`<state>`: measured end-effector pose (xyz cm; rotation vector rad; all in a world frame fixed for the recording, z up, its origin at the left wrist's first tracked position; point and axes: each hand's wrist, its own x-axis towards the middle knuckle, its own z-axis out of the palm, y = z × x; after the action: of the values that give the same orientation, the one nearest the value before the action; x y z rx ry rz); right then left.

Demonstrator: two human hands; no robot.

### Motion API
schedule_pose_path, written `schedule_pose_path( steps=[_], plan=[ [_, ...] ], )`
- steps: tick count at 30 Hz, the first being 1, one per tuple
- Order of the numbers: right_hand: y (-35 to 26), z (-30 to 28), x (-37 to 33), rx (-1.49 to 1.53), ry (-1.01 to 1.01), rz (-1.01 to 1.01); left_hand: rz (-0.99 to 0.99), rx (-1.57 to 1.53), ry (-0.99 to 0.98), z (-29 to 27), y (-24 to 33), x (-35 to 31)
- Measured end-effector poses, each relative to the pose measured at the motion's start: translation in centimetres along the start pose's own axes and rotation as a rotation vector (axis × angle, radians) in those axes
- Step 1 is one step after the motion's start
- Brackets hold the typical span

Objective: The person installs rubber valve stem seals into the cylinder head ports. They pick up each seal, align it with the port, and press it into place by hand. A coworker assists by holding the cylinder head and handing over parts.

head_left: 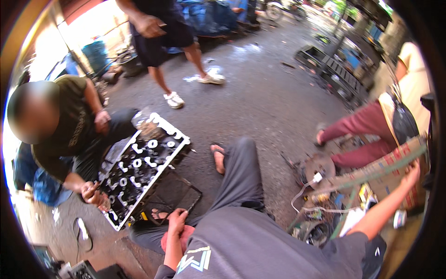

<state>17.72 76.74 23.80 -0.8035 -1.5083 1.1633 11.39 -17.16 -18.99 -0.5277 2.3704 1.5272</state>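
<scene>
My left hand (176,221) rests by my left thigh, fingers curled in. A red cloth-like thing (186,237) lies beside its wrist. Whatever those fingers hold, if anything, is too small to make out. Stretched out to the right, my right hand (411,174) grips the upper edge of a cardboard-lined frame (395,163). Ahead and to the left of my knees lies a large engine cylinder head (134,162), black with white raised faces, tilted on a dark metal stand (186,188). A crouching co-worker's hand (93,193) is at its near left corner.
Another person stands beyond, in white shoes (174,100). A seated person in maroon trousers (360,135) is at the right, near a rusty disc (316,169). A white cable (297,197) crosses cluttered parts beside me. A black slatted metal part (332,72) lies far right.
</scene>
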Motion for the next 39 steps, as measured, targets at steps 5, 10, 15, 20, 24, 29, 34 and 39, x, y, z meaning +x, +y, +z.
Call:
schedule_pose_path(
  steps=[5, 10, 15, 20, 24, 29, 34, 39],
  plan=[
    [1.3, -0.5, 2.1, 0.064, 0.116, -0.035, -0.034, -0.039, -0.034, 0.0, 1.4, -0.3],
    [1.7, 0.2, 1.4, 0.077, 0.168, -0.047, -0.054, -0.015, -0.054, 0.1, 0.5, 0.4],
    [0.6, 0.5, -2.7, -0.151, 0.343, -0.107, -0.028, -0.055, -0.024, 0.0, 1.1, -0.2],
    [0.2, 12.3, -23.4, -0.094, 0.238, -0.442, 0.041, -0.474, 0.053, -1.0, 8.1, -1.9],
    [2.9, 31.0, -44.4, 0.577, -1.060, 0.779, 0.237, -0.648, 0.077, -3.5, 17.1, -2.6],
    [-1.7, 39.8, -57.6, 0.799, -1.772, 1.198, 0.414, -0.860, 0.100, -6.6, 24.0, -5.5],
    [-5.3, 41.5, -61.1, 0.784, -1.898, 1.291, 0.404, -0.976, 0.232, -7.5, 25.3, -8.7],
    [-5.6, 41.0, -62.8, 0.739, -1.984, 1.284, 0.490, -0.982, 0.335, -6.3, 25.5, -8.0]
  ],
)
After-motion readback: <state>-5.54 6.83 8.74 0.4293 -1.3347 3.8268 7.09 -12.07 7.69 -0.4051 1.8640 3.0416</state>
